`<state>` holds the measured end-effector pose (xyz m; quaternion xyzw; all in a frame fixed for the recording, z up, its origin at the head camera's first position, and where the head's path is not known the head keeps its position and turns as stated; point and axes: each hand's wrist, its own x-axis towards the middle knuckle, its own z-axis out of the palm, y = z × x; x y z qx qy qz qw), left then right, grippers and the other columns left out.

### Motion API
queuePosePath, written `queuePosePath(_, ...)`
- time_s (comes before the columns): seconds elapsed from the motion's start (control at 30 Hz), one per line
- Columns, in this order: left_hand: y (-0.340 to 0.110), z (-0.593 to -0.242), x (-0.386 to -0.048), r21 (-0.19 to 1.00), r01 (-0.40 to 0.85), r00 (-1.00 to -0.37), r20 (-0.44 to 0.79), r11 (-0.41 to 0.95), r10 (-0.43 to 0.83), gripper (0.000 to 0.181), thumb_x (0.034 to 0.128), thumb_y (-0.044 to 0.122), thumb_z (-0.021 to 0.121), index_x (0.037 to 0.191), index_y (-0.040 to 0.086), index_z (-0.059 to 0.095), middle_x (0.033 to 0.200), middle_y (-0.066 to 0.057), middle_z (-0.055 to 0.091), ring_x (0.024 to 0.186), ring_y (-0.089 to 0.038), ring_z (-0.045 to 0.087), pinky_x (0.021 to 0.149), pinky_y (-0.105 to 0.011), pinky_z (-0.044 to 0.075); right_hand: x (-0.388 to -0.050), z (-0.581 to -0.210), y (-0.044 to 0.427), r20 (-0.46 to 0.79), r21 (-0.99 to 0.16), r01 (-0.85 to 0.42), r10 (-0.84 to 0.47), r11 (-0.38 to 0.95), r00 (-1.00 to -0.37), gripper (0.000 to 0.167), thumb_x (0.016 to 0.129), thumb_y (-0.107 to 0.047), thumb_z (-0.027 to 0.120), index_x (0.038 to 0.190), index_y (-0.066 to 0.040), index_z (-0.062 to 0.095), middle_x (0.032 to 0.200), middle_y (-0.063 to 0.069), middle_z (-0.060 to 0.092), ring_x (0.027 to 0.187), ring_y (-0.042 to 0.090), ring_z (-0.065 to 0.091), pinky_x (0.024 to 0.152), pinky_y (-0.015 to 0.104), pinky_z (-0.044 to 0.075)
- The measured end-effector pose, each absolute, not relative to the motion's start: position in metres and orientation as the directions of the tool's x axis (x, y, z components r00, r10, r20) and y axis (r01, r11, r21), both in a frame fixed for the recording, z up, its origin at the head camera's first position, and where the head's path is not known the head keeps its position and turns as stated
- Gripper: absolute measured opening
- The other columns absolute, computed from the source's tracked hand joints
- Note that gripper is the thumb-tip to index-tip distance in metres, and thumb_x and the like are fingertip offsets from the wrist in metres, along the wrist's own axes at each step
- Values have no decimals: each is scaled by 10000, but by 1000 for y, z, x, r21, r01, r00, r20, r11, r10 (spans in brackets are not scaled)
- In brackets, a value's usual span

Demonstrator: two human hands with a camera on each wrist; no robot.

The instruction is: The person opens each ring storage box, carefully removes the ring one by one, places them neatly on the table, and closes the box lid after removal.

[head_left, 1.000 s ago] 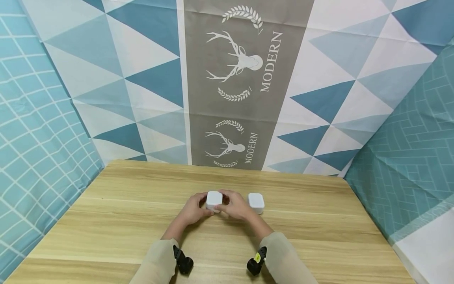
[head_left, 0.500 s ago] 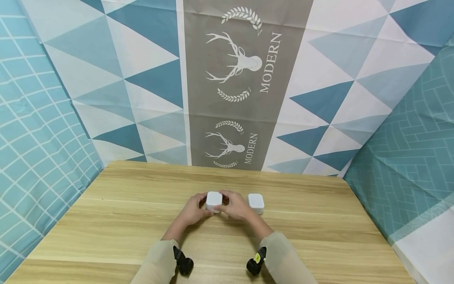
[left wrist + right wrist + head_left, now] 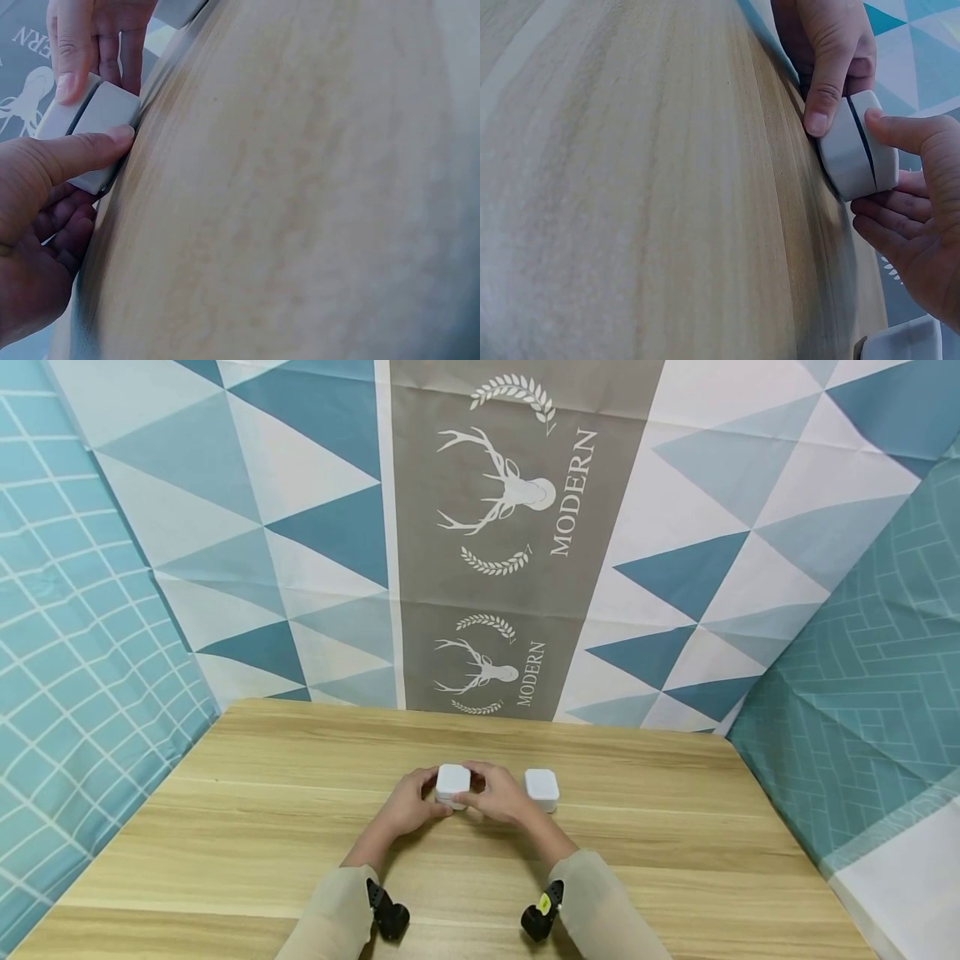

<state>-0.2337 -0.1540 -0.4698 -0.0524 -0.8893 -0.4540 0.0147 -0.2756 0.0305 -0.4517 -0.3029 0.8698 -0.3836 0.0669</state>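
A white rounded block stands on the wooden table between both hands. Both wrist views show it as two layers, a lower part and an upper part, with a dark seam between them. My left hand grips the lower part from the left, its thumb across the side. From the right, my right hand holds the upper part, thumb on the near side and fingers behind. Some fingers are partly hidden behind the block. A second white block stands just to the right, touched by neither hand.
The wooden table reaches back to a patterned wall sheet. Blue tiled sheeting borders the left side, and teal sheeting borders the right. A small black camera sits on each wrist.
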Motion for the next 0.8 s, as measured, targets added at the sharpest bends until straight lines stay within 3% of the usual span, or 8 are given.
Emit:
queuePosePath(0.5,-154,-470,-235,798,109,-994,74,593,84,671,741,172,786,1313,-30,497,1273,-184,556,1231,-344,485,1055,-492,376,-277,-451,31,89,-710,-450,-564,542,-821,624,822,-344,699,1314,-7,513,1258,157,592,1072,219,581,921,376,484)
queuePosePath(0.8,-154,-471,-235,801,109,-994,75,589,82,682,735,174,790,1313,-35,495,1268,-183,557,1232,-346,483,1059,-494,370,-277,-453,31,97,-707,-458,-568,539,-817,617,824,-337,698,1309,-2,516,1200,140,623,1006,189,595,874,343,501)
